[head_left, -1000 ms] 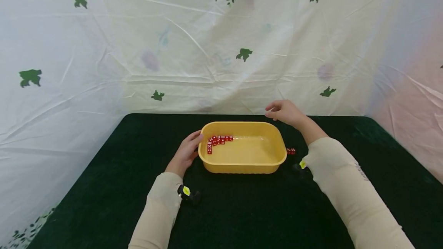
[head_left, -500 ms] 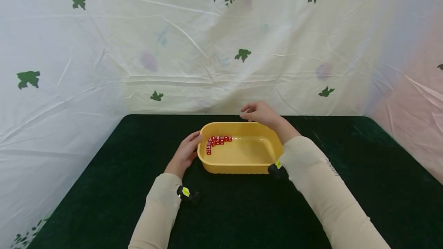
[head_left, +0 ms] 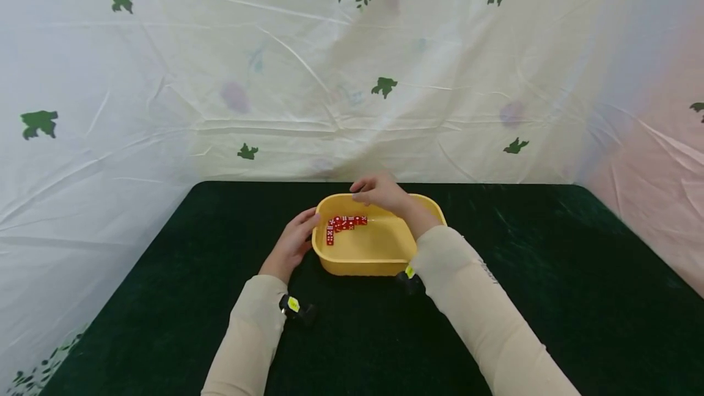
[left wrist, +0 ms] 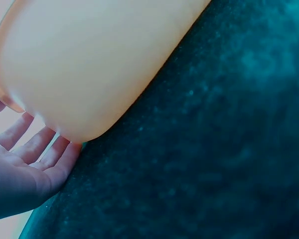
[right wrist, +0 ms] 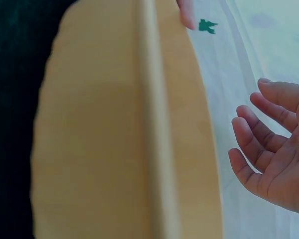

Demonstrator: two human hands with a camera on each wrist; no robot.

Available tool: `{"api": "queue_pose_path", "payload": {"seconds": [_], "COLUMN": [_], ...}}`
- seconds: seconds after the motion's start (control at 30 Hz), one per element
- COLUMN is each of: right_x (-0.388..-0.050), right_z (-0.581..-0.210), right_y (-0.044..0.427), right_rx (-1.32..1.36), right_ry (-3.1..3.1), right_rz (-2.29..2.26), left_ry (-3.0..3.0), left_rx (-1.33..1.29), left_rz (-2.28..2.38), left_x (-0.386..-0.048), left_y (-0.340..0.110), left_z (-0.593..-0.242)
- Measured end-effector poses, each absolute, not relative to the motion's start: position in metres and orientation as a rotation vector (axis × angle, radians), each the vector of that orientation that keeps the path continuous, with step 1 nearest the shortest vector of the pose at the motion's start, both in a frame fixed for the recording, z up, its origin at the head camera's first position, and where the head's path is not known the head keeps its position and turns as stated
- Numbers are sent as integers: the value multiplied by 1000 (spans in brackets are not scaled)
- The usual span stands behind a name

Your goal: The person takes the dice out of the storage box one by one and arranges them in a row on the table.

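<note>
A yellow plastic tub [head_left: 357, 267] stands on the dark green cloth. Red dice [head_left: 343, 223], several of them with white spots, lie against its left inner wall in an L-shaped cluster. My left hand [head_left: 294, 240] grips the tub's left end, thumb at the rim and fingers against the outer wall, as the left wrist view also shows. Over the tub's back part hovers my right hand [head_left: 383, 193]. In the right wrist view its fingers [right wrist: 249, 139] are loosely bent, with nothing between them.
Dark green cloth [head_left: 165, 298] covers the table on all sides of the tub. Behind it hangs a pale curtain [head_left: 308, 78] with green leaf prints. My right sleeve [head_left: 467, 286] crosses the tub's right end and hides part of it.
My right hand has moved left, from beyond the tub's back right corner to above its back middle. The red dice right of the tub are now out of sight by the right sleeve. The left hand stays.
</note>
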State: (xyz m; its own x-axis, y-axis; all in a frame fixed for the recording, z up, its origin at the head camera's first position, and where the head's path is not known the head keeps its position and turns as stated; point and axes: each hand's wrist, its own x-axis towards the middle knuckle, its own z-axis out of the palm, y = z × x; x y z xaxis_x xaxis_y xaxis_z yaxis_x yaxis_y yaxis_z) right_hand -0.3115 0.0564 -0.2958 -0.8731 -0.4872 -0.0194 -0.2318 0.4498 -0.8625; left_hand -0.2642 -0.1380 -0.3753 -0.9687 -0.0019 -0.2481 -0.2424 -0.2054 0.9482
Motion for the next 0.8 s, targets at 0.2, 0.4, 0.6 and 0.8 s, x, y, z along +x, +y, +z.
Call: {"api": "queue_pose_path", "payload": {"seconds": [0.2,0.4,0.6,0.8], "right_x": [-305,-299,-299,-298], "right_z": [-304,-314,-328,-339], "right_y": [41,30,22,16], "right_rx": [-567,-584,-614,-600], "right_ry": [2424,2408,2411,2376], "right_rz": [-1329,-1301,-1284,-1291], "left_ry": [1864,1859,1839,1853], "left_rx": [-288,-272,-264,-257], "left_rz": [2308,2315,2334,2331], "left_x": [-264,-265,-264,-264], "left_y": [-139,-139,-139,-139], "left_z": [-376,-376,-376,-377]}}
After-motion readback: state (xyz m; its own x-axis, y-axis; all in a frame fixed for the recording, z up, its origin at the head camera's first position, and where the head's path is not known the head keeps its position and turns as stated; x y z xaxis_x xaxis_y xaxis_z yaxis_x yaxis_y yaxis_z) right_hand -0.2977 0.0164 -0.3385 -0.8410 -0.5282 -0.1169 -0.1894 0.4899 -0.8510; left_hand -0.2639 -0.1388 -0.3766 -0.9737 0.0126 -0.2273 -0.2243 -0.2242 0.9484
